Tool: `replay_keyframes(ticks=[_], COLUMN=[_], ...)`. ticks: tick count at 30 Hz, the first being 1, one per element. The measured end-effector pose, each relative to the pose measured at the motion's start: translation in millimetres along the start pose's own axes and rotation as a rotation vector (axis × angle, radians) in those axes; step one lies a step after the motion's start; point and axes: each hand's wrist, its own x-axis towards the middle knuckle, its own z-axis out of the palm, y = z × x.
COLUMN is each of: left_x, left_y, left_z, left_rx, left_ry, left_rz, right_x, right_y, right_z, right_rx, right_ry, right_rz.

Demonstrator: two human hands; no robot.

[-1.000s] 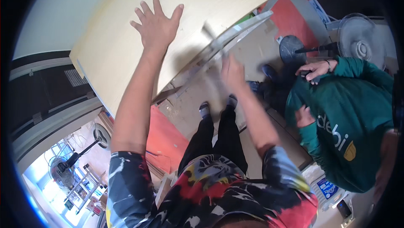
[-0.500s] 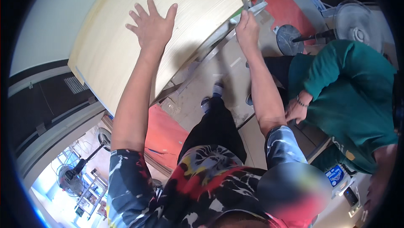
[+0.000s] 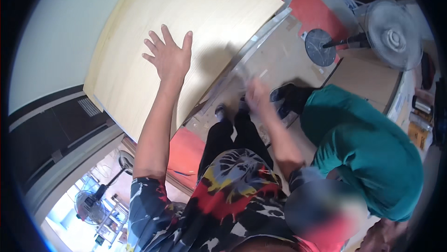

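A large light wood-grain board (image 3: 219,0) spreads across the upper middle. My left hand (image 3: 172,60) lies flat on it, fingers spread, holding nothing. Off the board's right edge, above the floor, is my right hand (image 3: 255,94), smeared by motion. It is closed on a thin grey strip (image 3: 243,71), whose blurred length points up and away toward the board's edge; its exact kind cannot be made out. A dark shadow falls on the board between my two hands.
To my right a person in a green top (image 3: 368,145) bends low, hands hidden. Beyond stands a fan (image 3: 394,35) with a round base (image 3: 320,47); another fan (image 3: 91,204) is at lower left. Red sheets (image 3: 186,152) lie beneath the board. A pale wall (image 3: 60,42) rises at left.
My right hand has come from the board's far right corner back toward me, bringing the strip off the board. My left hand sits slightly lower in view. The person in green has bent down.
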Motion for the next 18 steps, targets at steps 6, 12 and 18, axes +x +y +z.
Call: replay_keyframes(ticks=[6, 12, 18], left_x=[0.0, -1.3, 0.6], left_y=[6.3, -4.5, 4.2], left_z=[3.9, 3.2, 13.4], left_rx=[-0.008, -0.009, -0.028], left_ry=[0.011, 0.016, 0.116], left_rz=[0.053, 0.025, 0.118], right_x=[100.7, -27.1, 106.1], right_y=[9.4, -23.5, -5.9], right_z=[-7.6, -14.1, -27.1], right_rx=[-0.054, -0.163, -0.162], right_ry=[0.013, -0.151, -0.036], right_rz=[0.24, 0.01, 0.413])
